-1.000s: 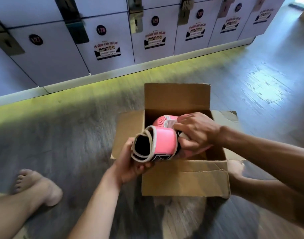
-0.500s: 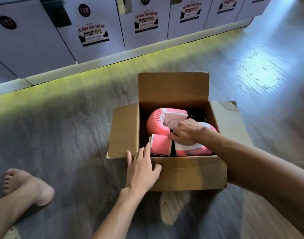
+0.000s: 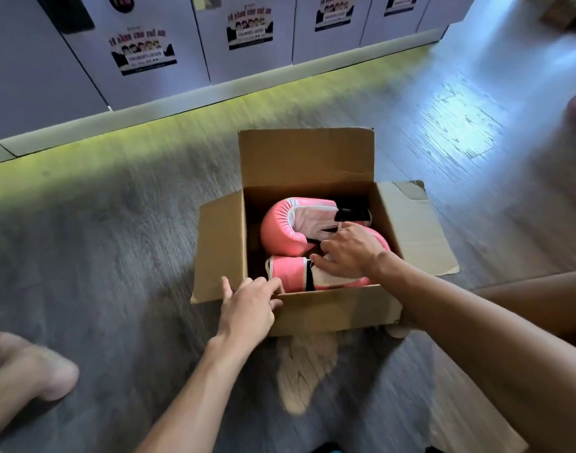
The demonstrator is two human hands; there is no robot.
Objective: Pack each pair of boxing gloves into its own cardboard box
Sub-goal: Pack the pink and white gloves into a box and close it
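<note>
An open cardboard box (image 3: 339,310) stands on the floor with its flaps spread out. Two pink boxing gloves lie inside. The far glove (image 3: 281,228) rests against the back, padding to the left. The near glove (image 3: 288,273) lies along the front wall, cuff to the left. My right hand (image 3: 350,250) presses flat on the near glove, fingers spread, covering its middle. My left hand (image 3: 249,307) rests on the box's front left corner, fingers over the rim beside the left flap (image 3: 219,248).
A row of white lockers (image 3: 169,44) with stickers lines the far wall above a pale plinth. A bare foot (image 3: 28,371) lies on the floor at the lower left. My right leg runs along the right side of the box.
One second ago both hands held the near glove above the box. It now lies inside; my left hand has let go and moved to the box's front corner.
</note>
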